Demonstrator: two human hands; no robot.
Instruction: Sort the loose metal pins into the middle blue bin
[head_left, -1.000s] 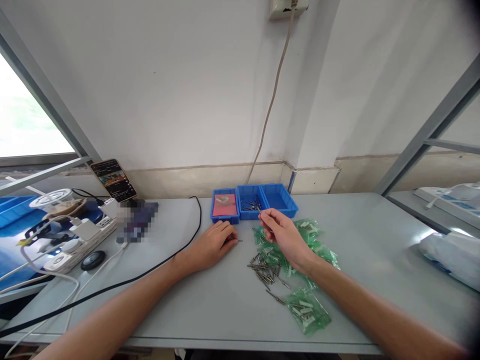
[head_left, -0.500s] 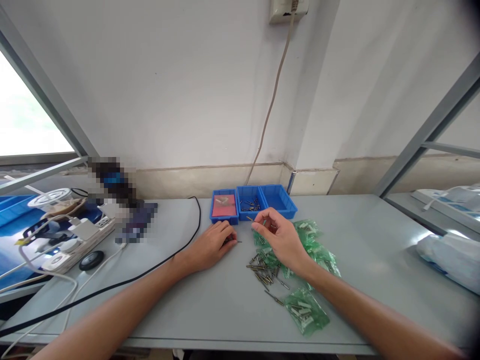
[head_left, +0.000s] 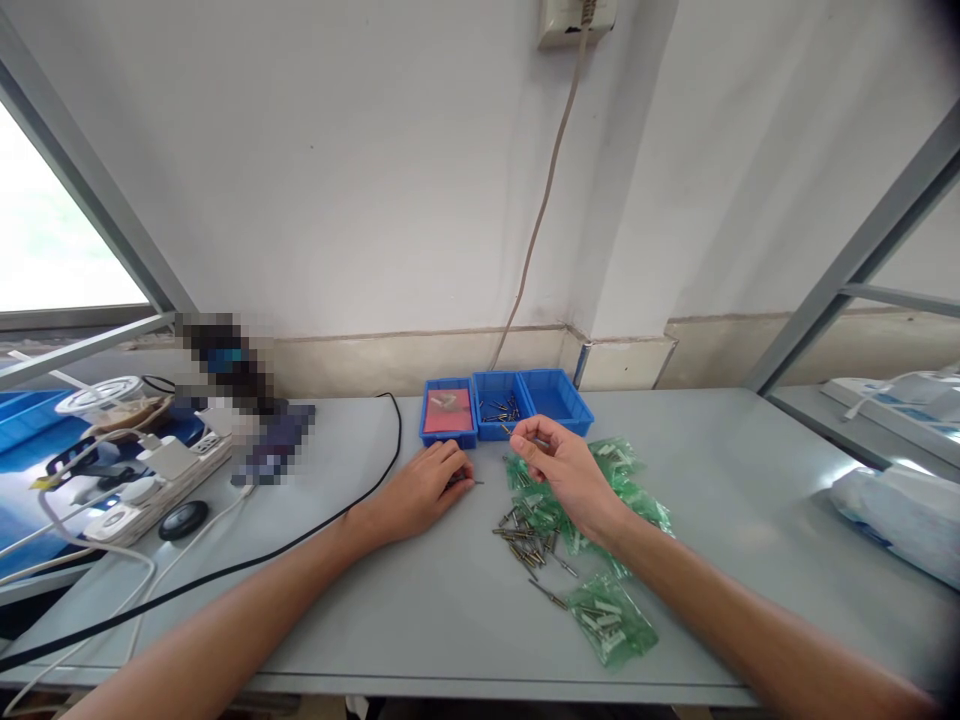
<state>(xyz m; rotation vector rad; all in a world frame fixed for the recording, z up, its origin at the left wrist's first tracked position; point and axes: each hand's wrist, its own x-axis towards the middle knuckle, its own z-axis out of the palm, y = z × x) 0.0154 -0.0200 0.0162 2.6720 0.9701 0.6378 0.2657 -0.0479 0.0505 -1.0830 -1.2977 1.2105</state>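
Observation:
My left hand [head_left: 429, 488] rests on the grey table in front of the red-lined blue tray [head_left: 448, 437], its fingers closed round a thin metal pin [head_left: 478, 483] whose tip sticks out. Pinched in my right hand [head_left: 559, 470] is another small metal pin [head_left: 506, 430], held just in front of the middle blue tray [head_left: 493, 433], which contains several pins. Below my right hand lie green plastic bags [head_left: 611, 620] with metal and white parts inside, and a loose pile of metal pins [head_left: 525, 543].
A third blue tray [head_left: 559, 390] stands at the right of the row. On the left are a black cable [head_left: 300, 540], a black mouse [head_left: 184, 520], a power strip [head_left: 112, 522] and a pixelated object. A plastic-wrapped bundle [head_left: 900, 520] lies far right.
My right hand has moved slightly up and to the right, bringing its pin nearer the middle tray's front edge. My left hand has stayed in place.

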